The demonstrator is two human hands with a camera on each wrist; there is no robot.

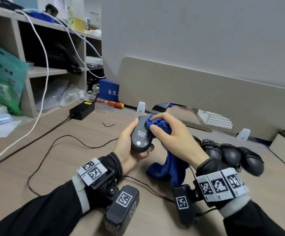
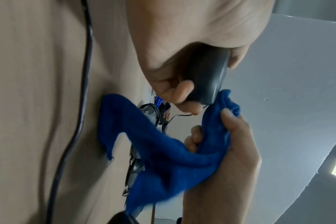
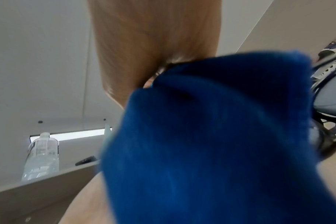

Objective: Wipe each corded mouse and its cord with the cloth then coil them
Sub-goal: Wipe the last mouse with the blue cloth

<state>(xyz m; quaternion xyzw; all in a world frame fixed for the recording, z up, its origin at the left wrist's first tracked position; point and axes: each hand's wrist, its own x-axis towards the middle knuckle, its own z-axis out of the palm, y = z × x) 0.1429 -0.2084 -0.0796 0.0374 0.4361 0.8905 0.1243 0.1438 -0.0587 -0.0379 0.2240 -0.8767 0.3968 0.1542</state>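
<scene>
The left hand (image 1: 129, 145) holds a black mouse (image 1: 141, 133) above the desk (image 1: 70, 159), belly up, thumb along one flank and fingers curled under the other, so the flat underside faces the person and is open to wiping. The right hand (image 1: 170, 133) bunches a blue cloth (image 1: 157, 124) against the mouse's front end, thumb and curled fingers pinching the wad; the loose tail of the cloth hangs down to the desk. The left wrist view shows the same: fingertips (image 2: 184, 89) hooked on the mouse's edge, the right hand's fingers closed round the cloth just beside it. The right wrist view is mostly filled by blurred cloth, so the fingers cannot be told there. The mouse's thin cord (image 1: 53, 147) trails in loose loops over the desk to the left and back under the wrists, uncoiled, so I judge this one to be at the body-wiping step with cord and coiling left. To the right, other mice (image 1: 240, 155) lie in a cluster with cords wrapped round them, probably finished. The mouse's underside carries a white logo and lines of small print, too small to read. A blue box (image 1: 108, 89) at the back bears white Chinese characters, partly legible as 集装. A power brick (image 1: 82, 109) and a red screwdriver (image 1: 113, 104) lie beyond.
</scene>
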